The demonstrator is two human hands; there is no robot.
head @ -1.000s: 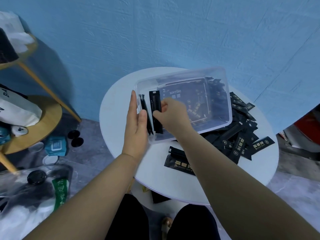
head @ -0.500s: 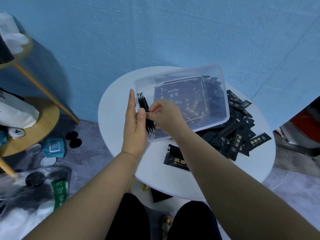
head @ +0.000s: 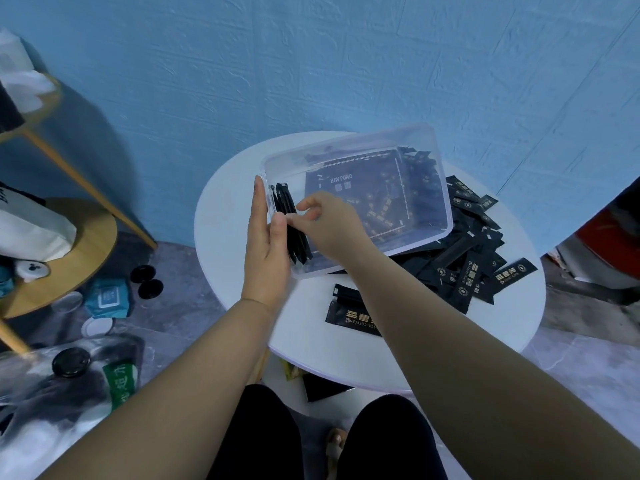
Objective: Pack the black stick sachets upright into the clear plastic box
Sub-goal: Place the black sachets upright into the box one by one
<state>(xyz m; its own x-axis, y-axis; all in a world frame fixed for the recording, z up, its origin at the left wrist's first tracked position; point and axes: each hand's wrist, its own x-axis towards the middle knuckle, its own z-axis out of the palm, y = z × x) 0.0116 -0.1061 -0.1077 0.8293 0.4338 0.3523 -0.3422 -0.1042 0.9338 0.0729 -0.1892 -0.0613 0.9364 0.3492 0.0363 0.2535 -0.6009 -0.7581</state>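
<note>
Black-clad knees sit over a grey floor. On the round white table (head: 235, 244), two loose sachets (head: 353, 313) lie at the near edge. The left hand (head: 266, 244) lies flat against the outer left wall of the one clear plastic box (head: 445, 188), with its thumb by the upright sachets (head: 291, 230) inside. The right hand (head: 329, 226) reaches in and pinches that small bundle, which is too tightly packed to count. A heaped pile of sachets (head: 467, 265) lies to the right. Two black lids (head: 149, 282) lie by a wooden side table (head: 69, 265), with the blue wall (head: 311, 64) behind.
</note>
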